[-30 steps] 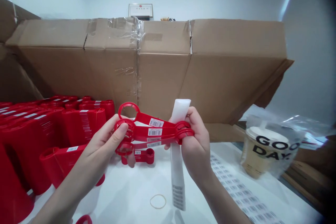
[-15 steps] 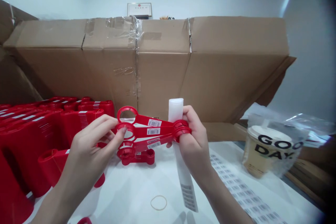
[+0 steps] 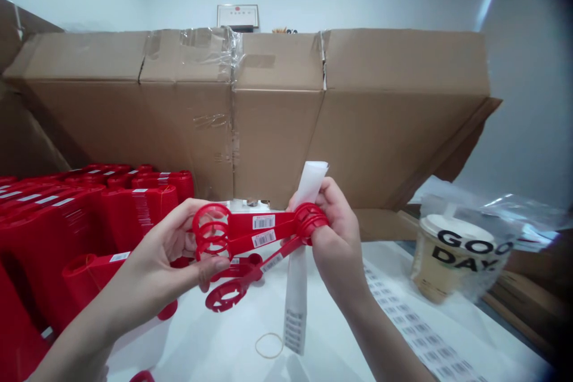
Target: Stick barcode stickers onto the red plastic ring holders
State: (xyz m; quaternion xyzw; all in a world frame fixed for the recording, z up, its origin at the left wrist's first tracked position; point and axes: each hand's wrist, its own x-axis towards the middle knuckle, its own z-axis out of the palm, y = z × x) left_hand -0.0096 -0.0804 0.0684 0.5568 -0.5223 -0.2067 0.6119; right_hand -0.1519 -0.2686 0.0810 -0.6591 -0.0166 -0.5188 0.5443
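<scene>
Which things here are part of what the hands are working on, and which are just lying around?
In hand: red handles, in left hand and right hand; label strip, right hand.
Lying about: rubber band, barcode sheet, cup, boxes, red stacks.

**Red bars (image 3: pixel 262 233) and a label strip (image 3: pixel 295 292)**

Several flat red bars, each with a ring at both ends and a white barcode sticker, are held stacked and level, gripped at 9 and 3 o'clock. One bar swings down toward 7 o'clock. The white label strip hangs upright behind the 3 o'clock end.
</scene>
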